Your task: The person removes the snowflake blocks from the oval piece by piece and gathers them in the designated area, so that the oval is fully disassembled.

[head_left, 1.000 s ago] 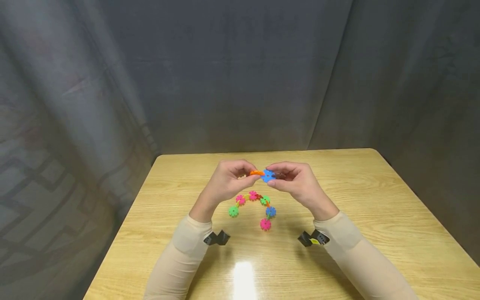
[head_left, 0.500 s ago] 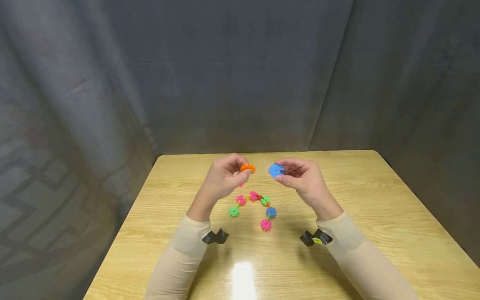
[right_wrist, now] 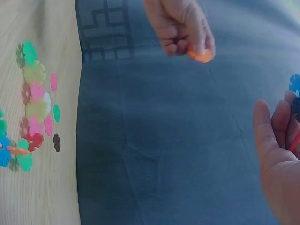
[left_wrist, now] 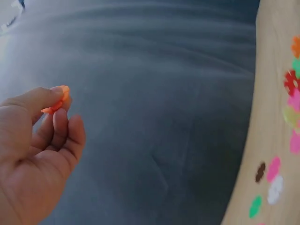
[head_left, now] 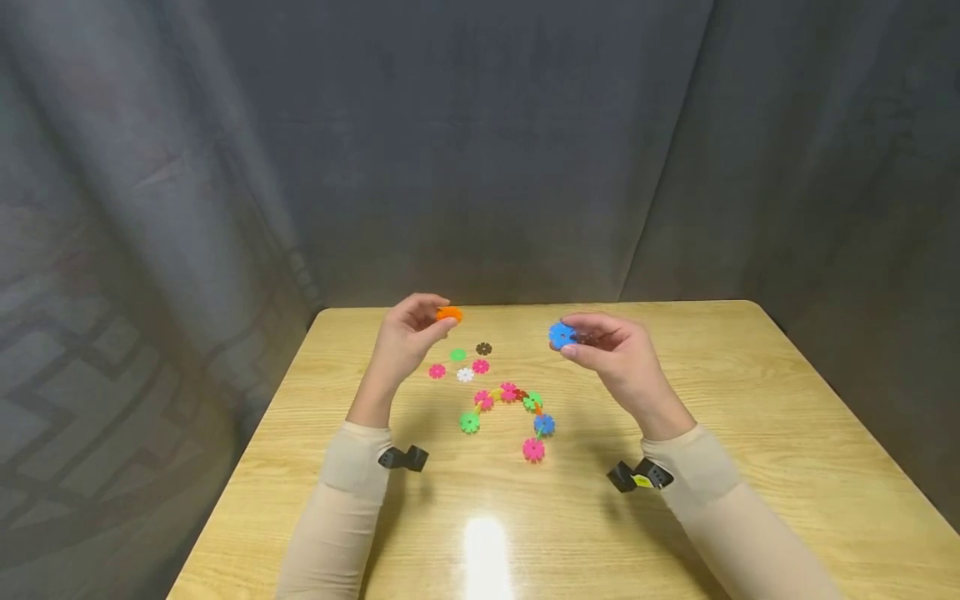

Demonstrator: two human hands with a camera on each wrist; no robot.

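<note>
Left hand: the left hand (head_left: pixel 405 337) is raised above the far left of the table (head_left: pixel 750 433), wrist bent, thumb and fingertips pinching an orange disc (head_left: pixel 449 314).
Right hand: the right hand (head_left: pixel 607 350) is held up well apart from it, fingers curled, pinching a blue disc (head_left: pixel 561 335).
Orange disc: small, notched rim, seen edge-on from the left wrist.
Blue disc: flower-shaped, flat face toward the head camera.
Below the hands: an arch of joined discs (head_left: pixel 510 412) on the table, loose discs (head_left: pixel 465 365) just behind it.
</note>
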